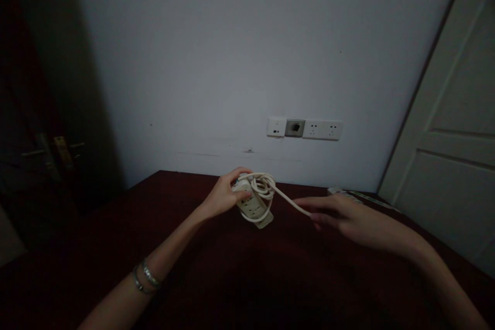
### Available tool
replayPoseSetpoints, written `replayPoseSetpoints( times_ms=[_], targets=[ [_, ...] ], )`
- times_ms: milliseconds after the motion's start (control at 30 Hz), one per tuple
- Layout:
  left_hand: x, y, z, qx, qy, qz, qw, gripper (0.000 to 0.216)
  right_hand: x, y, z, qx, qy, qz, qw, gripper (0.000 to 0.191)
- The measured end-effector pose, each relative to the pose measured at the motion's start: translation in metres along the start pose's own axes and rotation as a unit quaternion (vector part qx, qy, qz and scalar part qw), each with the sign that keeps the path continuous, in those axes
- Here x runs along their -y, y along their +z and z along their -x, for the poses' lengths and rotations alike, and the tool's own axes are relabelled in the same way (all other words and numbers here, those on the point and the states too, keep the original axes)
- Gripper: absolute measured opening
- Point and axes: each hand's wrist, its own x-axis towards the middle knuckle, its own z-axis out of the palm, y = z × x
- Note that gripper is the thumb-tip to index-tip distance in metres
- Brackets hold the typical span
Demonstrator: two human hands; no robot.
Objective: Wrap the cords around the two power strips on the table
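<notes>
A white power strip (253, 207) is held tilted above the dark red table, its sockets facing me. My left hand (229, 191) is closed around its upper left end, thumb on the socket face. Loops of white power cord (263, 185) are bunched over the strip's right side, and one loop hangs round its lower part. From the bunch a length of cord runs down to the right into my right hand (338, 215). Thumb and fingers of that hand pinch it, slightly blurred. The plug end of the cord cannot be made out.
The dark red table (174, 263) meets a pale wall (201, 72). Wall sockets (322, 130) and a grey wall plate (294, 128) sit above its back edge. Flat items (363, 198) lie at the back right. A white door (452, 129) stands right, a dark door with handle (62, 152) left.
</notes>
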Motion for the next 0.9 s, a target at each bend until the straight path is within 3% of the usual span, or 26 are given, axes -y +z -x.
replayPoseSetpoints(
  times_ms=[100,200,400,567,700,800,900],
  targets=[
    [0.004,0.004,-0.001,-0.053,0.011,-0.031,0.998,0.042,0.005,0.010,-0.007,0.012,0.019,-0.087,0.996,0.040],
    [0.006,0.005,-0.001,-0.088,0.012,-0.040,0.995,0.043,0.009,0.025,-0.017,-0.033,0.036,-0.167,0.985,0.040],
    [0.005,0.008,0.003,-0.071,0.019,-0.043,0.996,0.036,0.008,0.045,-0.036,-0.100,0.061,-0.232,0.966,0.043],
    [0.002,0.010,0.005,-0.062,0.027,-0.056,0.996,0.036,0.004,0.046,-0.042,-0.189,0.076,-0.165,0.965,0.039],
    [-0.001,0.006,0.005,-0.065,0.017,-0.044,0.997,0.038,0.000,0.047,-0.044,-0.155,0.020,-0.111,0.981,0.039],
    [-0.003,0.002,0.004,-0.053,0.010,-0.022,0.998,0.038,-0.001,0.049,-0.044,-0.178,-0.047,-0.018,0.983,0.037],
    [-0.006,-0.001,0.004,-0.046,0.017,-0.012,0.999,0.035,-0.002,0.053,-0.044,-0.180,-0.058,0.099,0.977,0.038]
  ],
)
